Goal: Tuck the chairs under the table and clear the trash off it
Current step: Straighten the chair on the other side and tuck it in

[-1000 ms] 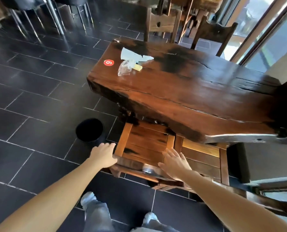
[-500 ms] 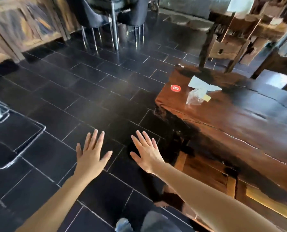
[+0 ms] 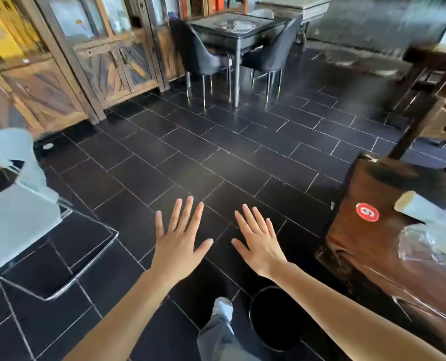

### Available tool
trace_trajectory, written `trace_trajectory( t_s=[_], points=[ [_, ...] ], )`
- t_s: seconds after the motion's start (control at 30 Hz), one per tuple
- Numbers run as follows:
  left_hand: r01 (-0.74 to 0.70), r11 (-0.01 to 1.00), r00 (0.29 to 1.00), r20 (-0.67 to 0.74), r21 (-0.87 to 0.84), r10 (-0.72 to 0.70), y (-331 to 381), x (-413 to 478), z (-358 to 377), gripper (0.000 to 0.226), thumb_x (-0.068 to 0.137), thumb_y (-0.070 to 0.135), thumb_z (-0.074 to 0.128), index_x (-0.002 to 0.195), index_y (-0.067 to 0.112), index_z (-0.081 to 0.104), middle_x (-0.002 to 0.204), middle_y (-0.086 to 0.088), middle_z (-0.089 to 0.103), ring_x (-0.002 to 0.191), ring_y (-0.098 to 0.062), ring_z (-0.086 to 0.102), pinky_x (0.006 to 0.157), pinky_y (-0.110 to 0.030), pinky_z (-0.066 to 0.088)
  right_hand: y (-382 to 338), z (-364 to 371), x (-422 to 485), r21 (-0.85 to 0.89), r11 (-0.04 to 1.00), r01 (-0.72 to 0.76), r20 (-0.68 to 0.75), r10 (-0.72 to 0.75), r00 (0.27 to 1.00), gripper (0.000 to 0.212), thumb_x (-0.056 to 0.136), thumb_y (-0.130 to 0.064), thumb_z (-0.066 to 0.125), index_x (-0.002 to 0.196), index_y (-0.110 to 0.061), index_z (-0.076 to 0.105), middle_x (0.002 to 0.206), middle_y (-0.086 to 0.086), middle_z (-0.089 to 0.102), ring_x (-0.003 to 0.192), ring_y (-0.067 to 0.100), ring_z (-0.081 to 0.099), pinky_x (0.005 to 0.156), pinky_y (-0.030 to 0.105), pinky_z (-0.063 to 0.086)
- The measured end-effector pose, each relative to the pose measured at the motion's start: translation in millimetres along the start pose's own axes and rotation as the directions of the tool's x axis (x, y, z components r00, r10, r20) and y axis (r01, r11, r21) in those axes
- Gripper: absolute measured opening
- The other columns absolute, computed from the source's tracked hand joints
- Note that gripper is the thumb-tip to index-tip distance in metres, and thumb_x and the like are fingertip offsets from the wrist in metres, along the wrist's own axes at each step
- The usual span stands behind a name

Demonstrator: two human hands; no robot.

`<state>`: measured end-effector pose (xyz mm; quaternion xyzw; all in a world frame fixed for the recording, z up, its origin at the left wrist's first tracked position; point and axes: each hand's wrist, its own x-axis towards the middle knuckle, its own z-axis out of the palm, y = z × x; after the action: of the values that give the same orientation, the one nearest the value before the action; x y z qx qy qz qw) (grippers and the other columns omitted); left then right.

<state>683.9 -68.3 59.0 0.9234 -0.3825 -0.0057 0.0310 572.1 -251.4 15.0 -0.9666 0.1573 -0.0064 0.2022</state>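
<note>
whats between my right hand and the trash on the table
Head view: bare dark floor, then the table end with its red sticker, lie between the right hand and the trash.

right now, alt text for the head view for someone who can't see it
A person's left hand and right hand are spread open and empty above a black tiled floor. At the right, a dark wooden table with a red sticker carries crumpled clear plastic and a paper scrap; a black bin stands beside it.
</note>
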Motion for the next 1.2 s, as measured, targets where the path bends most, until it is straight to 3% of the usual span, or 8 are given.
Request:
trace_trajectory(
  t_s=[0.2,0.3,0.5,0.87,1.07,1.2],
  points=[
    [-0.043,0.997,0.999,0.035,0.058,0.041,-21,159,-20,0.078,0.092,0.061,0.023,0.143,0.030,-0.027,0.155,0.004,-0.030,0.137,-0.017,-0.037,0.108,-0.051,-0.022,34,-42,149,0.011,1.000,-0.026,-0.085,0.027,0.996,0.067,0.099,-0.048,0.031,0.151,-0.030,-0.006,0.156,-0.012,-0.023,0.144,0.015,-0.026,0.118,0.047,-0.009],
    [-0.059,0.998,0.997,0.044,0.009,0.059,-12,231,-23,0.078,0.092,0.061,0.025,0.139,0.032,-0.030,0.151,0.006,-0.034,0.135,-0.016,-0.039,0.107,-0.050,-0.021,58,-65,196,0.031,0.997,-0.069,-0.113,0.072,0.991,0.066,0.099,-0.047,0.031,0.152,-0.030,-0.005,0.159,-0.009,-0.018,0.144,0.015,-0.026,0.117,0.045,-0.010],
    [-0.257,0.964,0.959,0.110,-0.068,0.263,47,383,-6,0.078,0.093,0.060,0.026,0.140,0.031,-0.029,0.145,0.008,-0.040,0.133,-0.014,-0.041,0.110,-0.052,-0.021,148,-94,256,0.055,0.961,-0.271,-0.152,0.276,0.949,0.067,0.098,-0.050,0.029,0.151,-0.032,-0.008,0.159,-0.009,-0.019,0.143,0.014,-0.028,0.117,0.045,-0.012],
    [-0.566,0.817,0.805,0.141,-0.111,0.577,185,697,18,0.078,0.093,0.059,0.028,0.139,0.031,-0.029,0.151,0.007,-0.035,0.134,-0.014,-0.040,0.112,-0.053,-0.018,362,-178,395,0.095,0.762,-0.641,-0.262,0.641,0.722,0.066,0.099,-0.049,0.032,0.151,-0.034,-0.006,0.156,-0.013,-0.022,0.142,0.012,-0.028,0.116,0.043,-0.012],
    [-0.785,0.614,0.596,0.167,-0.086,0.785,317,806,14,0.078,0.093,0.059,0.027,0.141,0.030,-0.028,0.149,0.006,-0.035,0.135,-0.016,-0.038,0.107,-0.051,-0.023,455,-230,417,0.151,0.565,-0.811,-0.313,0.805,0.503,0.068,0.098,-0.050,0.033,0.152,-0.032,-0.004,0.160,-0.006,-0.018,0.141,0.013,-0.029,0.116,0.046,-0.009],
    [-0.854,0.512,0.493,0.171,-0.095,0.853,409,863,25,0.078,0.093,0.059,0.026,0.144,0.029,-0.025,0.150,0.007,-0.034,0.135,-0.016,-0.037,0.107,-0.051,-0.023,534,-257,433,0.182,0.483,-0.857,-0.338,0.849,0.407,0.068,0.098,-0.051,0.033,0.152,-0.031,-0.004,0.157,-0.007,-0.022,0.142,0.016,-0.028,0.116,0.047,-0.009]
  ],
)
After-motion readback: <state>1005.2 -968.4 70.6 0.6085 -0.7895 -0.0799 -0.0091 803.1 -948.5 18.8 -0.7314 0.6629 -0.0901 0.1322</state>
